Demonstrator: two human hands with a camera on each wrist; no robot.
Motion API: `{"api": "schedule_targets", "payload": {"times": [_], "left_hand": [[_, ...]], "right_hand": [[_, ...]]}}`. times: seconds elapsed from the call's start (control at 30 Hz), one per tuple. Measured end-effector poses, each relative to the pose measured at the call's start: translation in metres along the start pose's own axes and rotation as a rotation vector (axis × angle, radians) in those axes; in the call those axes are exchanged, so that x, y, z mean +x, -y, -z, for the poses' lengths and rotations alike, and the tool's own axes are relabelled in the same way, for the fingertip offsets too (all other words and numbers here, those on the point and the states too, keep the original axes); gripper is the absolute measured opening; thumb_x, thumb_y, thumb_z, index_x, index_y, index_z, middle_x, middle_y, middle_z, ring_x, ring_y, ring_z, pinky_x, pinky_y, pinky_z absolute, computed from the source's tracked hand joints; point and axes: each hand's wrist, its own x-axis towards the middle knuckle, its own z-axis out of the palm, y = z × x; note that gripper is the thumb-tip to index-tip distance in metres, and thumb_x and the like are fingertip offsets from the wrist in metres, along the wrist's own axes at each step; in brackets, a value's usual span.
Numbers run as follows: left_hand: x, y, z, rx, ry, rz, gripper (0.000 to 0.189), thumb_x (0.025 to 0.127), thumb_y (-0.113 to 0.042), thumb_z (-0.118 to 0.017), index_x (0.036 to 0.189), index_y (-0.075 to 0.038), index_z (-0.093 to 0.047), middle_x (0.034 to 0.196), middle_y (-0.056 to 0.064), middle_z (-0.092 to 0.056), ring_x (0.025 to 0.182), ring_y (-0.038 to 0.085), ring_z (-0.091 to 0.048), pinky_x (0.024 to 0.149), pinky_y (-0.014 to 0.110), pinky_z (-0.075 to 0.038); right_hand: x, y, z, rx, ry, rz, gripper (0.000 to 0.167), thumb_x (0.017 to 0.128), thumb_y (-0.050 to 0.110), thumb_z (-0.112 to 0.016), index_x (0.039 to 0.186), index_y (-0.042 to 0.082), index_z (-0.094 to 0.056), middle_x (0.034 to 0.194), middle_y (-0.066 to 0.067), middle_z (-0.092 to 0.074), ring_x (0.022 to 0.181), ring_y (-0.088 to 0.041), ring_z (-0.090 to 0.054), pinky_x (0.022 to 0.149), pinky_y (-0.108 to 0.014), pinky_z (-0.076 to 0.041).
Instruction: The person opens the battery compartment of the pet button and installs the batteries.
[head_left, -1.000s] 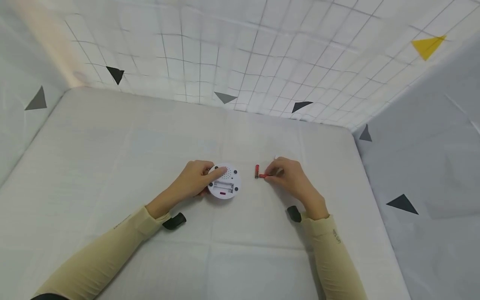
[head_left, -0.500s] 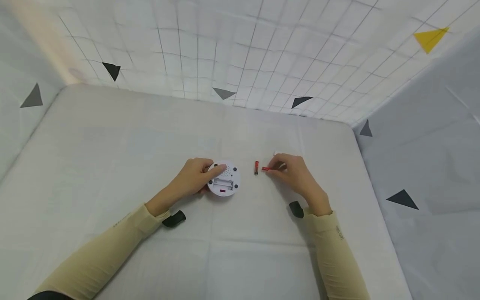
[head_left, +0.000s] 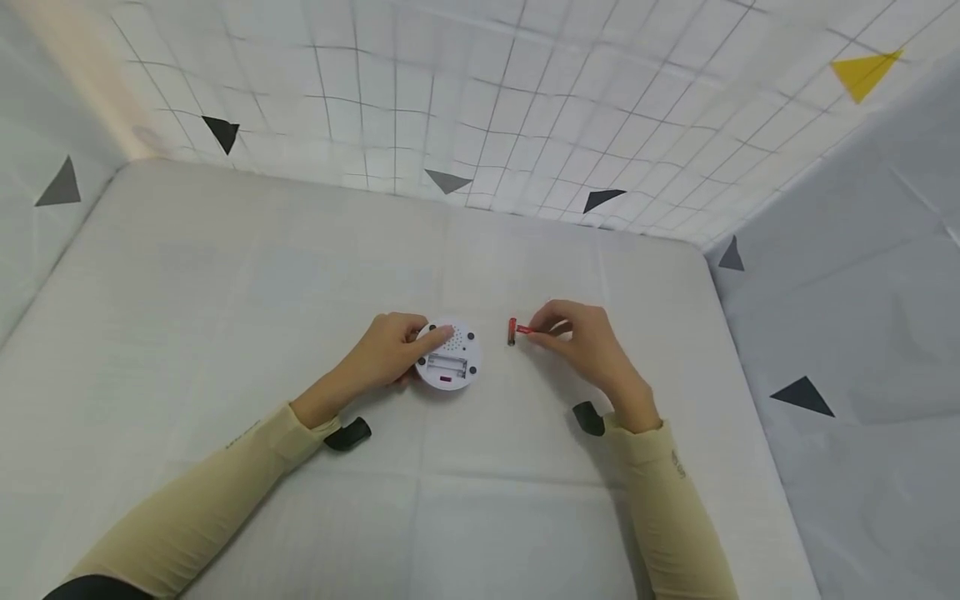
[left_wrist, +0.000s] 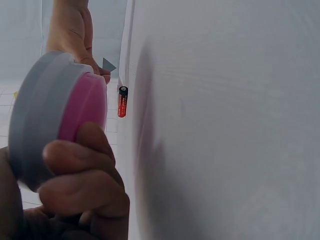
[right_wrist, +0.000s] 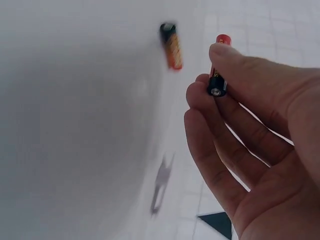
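In the head view my left hand [head_left: 382, 350] grips a round white device [head_left: 468, 348], its thumb lying across the speaker holes. The device's back faces up, showing an uncovered battery compartment [head_left: 447, 367] with no battery visible inside. Its underside is pink [left_wrist: 82, 105] in the left wrist view, where my fingers curl against it. My right hand [head_left: 581, 342] pinches a red and black battery [right_wrist: 218, 72] between thumb and fingertips, raised off the table. A second red and black battery [head_left: 512, 332] lies on the table between the device and my right hand.
A small pale piece with narrow prongs [right_wrist: 161, 185] lies on the white table [head_left: 337, 533], beyond my right hand. A grid-lined sheet [head_left: 450, 92] hangs behind, and a grey side wall [head_left: 862, 317] stands at the right.
My right hand has lifted the pinched battery and shifted it slightly, first right, then back left towards the lying battery. My left hand and the device stay nearly still; the head view tilts a little.
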Motion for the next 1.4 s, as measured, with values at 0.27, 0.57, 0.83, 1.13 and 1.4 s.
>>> {"api": "schedule_targets", "payload": {"times": [0.27,0.57,0.83,1.13,1.4], "left_hand": [[0.000,0.001,0.000,0.013,0.003,-0.007,0.050,0.105,-0.049,-0.061,0.076,-0.010,-0.051,0.052,0.002,-0.054,0.041,0.020,-0.055,0.047,0.027,-0.040],[0.001,-0.001,0.002,0.025,0.001,-0.016,0.049,0.105,-0.049,-0.061,0.077,-0.010,-0.053,0.052,0.002,-0.054,0.042,0.020,-0.055,0.049,0.027,-0.039],[0.002,0.000,0.001,0.016,0.011,-0.021,0.048,0.105,-0.049,-0.061,0.078,-0.010,-0.056,0.052,0.001,-0.054,0.041,0.019,-0.054,0.046,0.027,-0.039],[-0.001,-0.001,0.000,0.011,0.015,-0.034,0.048,0.105,-0.048,-0.061,0.077,-0.010,-0.056,0.052,0.000,-0.053,0.041,0.018,-0.054,0.045,0.026,-0.039],[-0.002,0.000,0.000,0.009,0.011,-0.056,0.049,0.105,-0.047,-0.062,0.075,-0.011,-0.054,0.051,0.000,-0.052,0.040,0.018,-0.053,0.044,0.027,-0.039]], "right_hand": [[-0.005,0.026,-0.008,0.052,0.018,0.111,0.017,0.088,0.008,-0.086,0.098,0.016,-0.074,0.095,0.007,-0.075,0.091,-0.010,-0.073,0.083,-0.038,-0.063],[-0.007,0.040,-0.015,0.063,0.022,0.178,0.016,0.089,0.010,-0.086,0.099,0.015,-0.074,0.095,0.008,-0.074,0.089,-0.007,-0.072,0.083,-0.035,-0.062],[-0.010,0.051,-0.021,0.043,0.044,0.206,0.017,0.089,0.014,-0.087,0.101,0.018,-0.075,0.098,0.010,-0.074,0.089,-0.007,-0.071,0.084,-0.032,-0.062],[-0.011,0.060,-0.023,0.046,0.069,0.259,0.017,0.090,0.013,-0.085,0.104,0.017,-0.075,0.098,0.012,-0.074,0.088,-0.004,-0.070,0.081,-0.028,-0.061],[-0.012,0.067,-0.028,0.049,0.056,0.274,0.017,0.090,0.014,-0.086,0.104,0.017,-0.076,0.098,0.011,-0.074,0.087,-0.003,-0.069,0.079,-0.028,-0.061]]}}
